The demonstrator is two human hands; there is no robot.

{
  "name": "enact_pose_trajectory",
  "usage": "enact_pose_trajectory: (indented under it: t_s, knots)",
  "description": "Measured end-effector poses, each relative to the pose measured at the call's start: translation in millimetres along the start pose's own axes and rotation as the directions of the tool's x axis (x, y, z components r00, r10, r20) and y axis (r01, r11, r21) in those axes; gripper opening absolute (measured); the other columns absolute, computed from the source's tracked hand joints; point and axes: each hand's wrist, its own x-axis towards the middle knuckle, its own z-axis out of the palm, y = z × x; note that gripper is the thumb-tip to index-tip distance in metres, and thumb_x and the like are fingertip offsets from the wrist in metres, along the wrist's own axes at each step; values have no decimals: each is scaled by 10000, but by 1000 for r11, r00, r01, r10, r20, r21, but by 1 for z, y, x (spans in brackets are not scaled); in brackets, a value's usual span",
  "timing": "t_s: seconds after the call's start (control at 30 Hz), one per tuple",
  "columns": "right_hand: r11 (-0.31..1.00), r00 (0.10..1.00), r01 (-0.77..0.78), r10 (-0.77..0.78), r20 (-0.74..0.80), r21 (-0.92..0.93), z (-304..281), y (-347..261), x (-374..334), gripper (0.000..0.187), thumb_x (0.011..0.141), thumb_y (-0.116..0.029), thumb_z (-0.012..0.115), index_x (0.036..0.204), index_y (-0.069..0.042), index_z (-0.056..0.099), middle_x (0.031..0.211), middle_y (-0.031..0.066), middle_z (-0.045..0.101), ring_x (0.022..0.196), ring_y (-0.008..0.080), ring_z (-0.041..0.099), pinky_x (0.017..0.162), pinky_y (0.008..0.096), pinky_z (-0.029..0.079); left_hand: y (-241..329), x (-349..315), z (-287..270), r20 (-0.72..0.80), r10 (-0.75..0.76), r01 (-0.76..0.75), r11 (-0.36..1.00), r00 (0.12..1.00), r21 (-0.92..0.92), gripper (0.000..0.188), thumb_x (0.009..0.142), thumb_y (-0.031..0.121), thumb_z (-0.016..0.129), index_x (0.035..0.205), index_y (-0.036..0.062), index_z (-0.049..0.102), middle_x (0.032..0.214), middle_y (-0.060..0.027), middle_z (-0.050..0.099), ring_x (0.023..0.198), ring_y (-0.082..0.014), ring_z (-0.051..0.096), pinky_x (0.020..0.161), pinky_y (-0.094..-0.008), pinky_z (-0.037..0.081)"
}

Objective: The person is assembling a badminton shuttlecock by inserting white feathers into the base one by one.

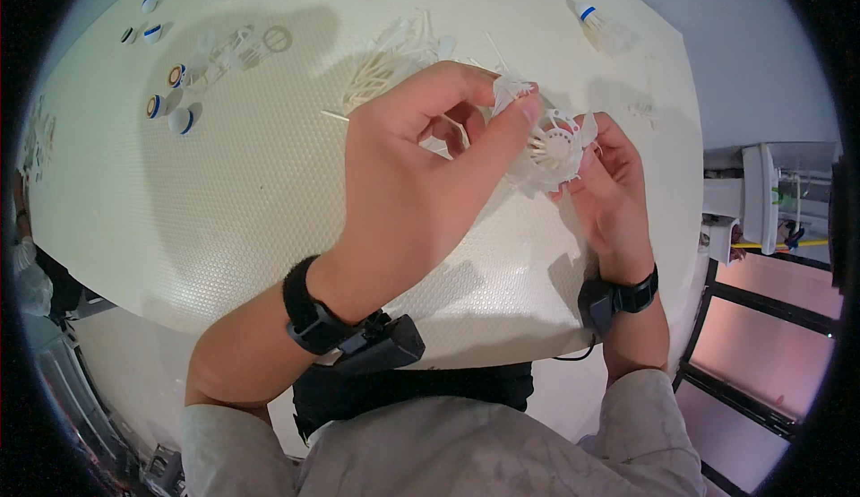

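My right hand (611,194) grips a white shuttlecock skirt (559,146), its fingers curled round the right side. The skirt's round hub, with a ring of short prongs, faces up, and no cork base shows on it. With thumb and forefinger my left hand (417,152) pinches a white edge piece (511,91) at the skirt's upper left. Whether that piece is still joined to the skirt I cannot tell. Just beyond my left hand lies a pile of white shuttlecock sticks and vanes (385,62).
On the white textured table (251,228), several shuttlecock bases (181,121) with blue bands lie at the left. Clear skirt pieces (237,49) are scattered beside them. One whole shuttlecock (605,26) lies at the far right. Small white scraps (642,110) sit beyond my right hand.
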Motion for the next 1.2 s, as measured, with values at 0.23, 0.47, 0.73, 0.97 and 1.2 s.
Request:
enact_pose_trajectory:
  t_s: [0.23, 0.47, 0.73, 0.97, 1.2]
  knots:
    - [997, 996, 81, -80, 42, -7, 1, 4, 2, 250, 1031, -160, 657, 1216, 6, 639, 967, 97, 728, 822, 176, 688, 707, 317, 542, 0, 3, -2, 79, 33, -42, 993, 996, 108, 153, 952, 87, 746, 1083, 10, 763, 987, -25, 757, 852, -65, 652, 757, -223, 506]
    - [999, 999, 49, -49, -3, 2, 2, 0, 2, 241, 1039, -157, 642, 1212, 11, 641, 959, 90, 718, 819, 175, 683, 709, 318, 541, 3, 6, -4, 15, 186, -186, 970, 982, 158, 149, 931, 56, 746, 1076, 27, 733, 1007, -19, 735, 850, -82, 652, 744, -229, 505]
    - [998, 998, 56, -56, -3, -17, 0, 1, 1, 239, 1043, -146, 629, 1224, 10, 632, 960, 92, 714, 808, 175, 677, 718, 321, 540, 0, 10, -11, 4, 253, -247, 942, 967, 227, 87, 942, 57, 739, 1024, 35, 723, 1025, -40, 742, 887, -93, 665, 795, -257, 516]
    - [995, 996, 85, -84, 16, -51, -6, 3, 1, 252, 1040, -146, 635, 1232, 14, 602, 1001, 96, 713, 817, 168, 670, 724, 325, 546, -3, 6, -6, 51, 182, -186, 979, 982, 80, 59, 953, 63, 735, 997, 27, 718, 1004, -49, 751, 894, -95, 677, 811, -259, 530]
    - [998, 997, 62, -63, 46, 5, -10, 6, 0, 280, 1024, -140, 663, 1251, 7, 589, 1069, 64, 700, 897, 148, 677, 804, 324, 558, -5, 6, -7, 53, 180, -183, 982, 982, 41, 60, 960, 61, 728, 981, 15, 696, 975, -48, 750, 894, -95, 685, 809, -257, 534]
